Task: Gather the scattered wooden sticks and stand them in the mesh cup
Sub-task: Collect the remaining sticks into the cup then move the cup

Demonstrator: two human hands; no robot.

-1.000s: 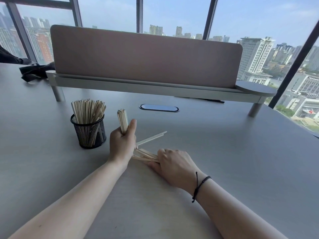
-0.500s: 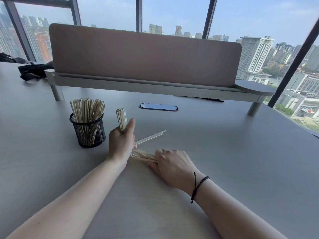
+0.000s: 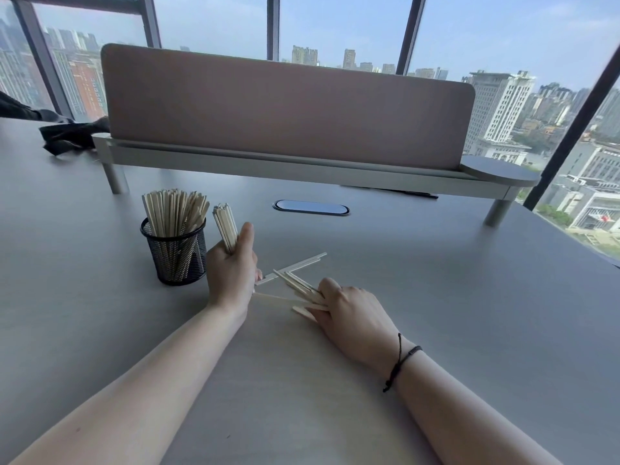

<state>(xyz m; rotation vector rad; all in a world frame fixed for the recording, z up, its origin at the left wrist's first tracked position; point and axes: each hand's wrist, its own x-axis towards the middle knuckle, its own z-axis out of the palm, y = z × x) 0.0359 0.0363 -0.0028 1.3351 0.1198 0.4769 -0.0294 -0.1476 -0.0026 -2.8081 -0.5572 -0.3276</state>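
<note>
Holding: we see the left hand [image 3: 231, 273] curled round an upright bundle of sticks [image 3: 225, 226], thumb raised along its right side; the bundle's tops rise well above the fist.
Left grip: closed round that bundle, which stands just right of the mesh cup [image 3: 174, 255] and apart from it.
Right grip: the right hand [image 3: 349, 307] lies low on the counter [image 3: 436, 297], its fingers curled over the near ends of a fanned clutch of sticks [image 3: 298, 286]; we read it as holding them, though the fingertips are hidden under the hand.
Loose sticks: the fan spreads left and far from the right hand; one long stick [image 3: 295, 265] slants up to the right, and another lies flat toward the left hand's lower edge. We cannot tell whether the left hand touches their ends.
Mesh cup: black, upright, left of both hands, already crowded with standing sticks [image 3: 174, 209] that lean slightly outward.
Wrist: a black cord bracelet [image 3: 401, 360] sits on the right wrist.
Far side: we note a pink divider panel [image 3: 285, 109] on a raised shelf, an oval cable port [image 3: 311, 207] in the counter, and dark cloth [image 3: 67, 135] at the far left.
</note>
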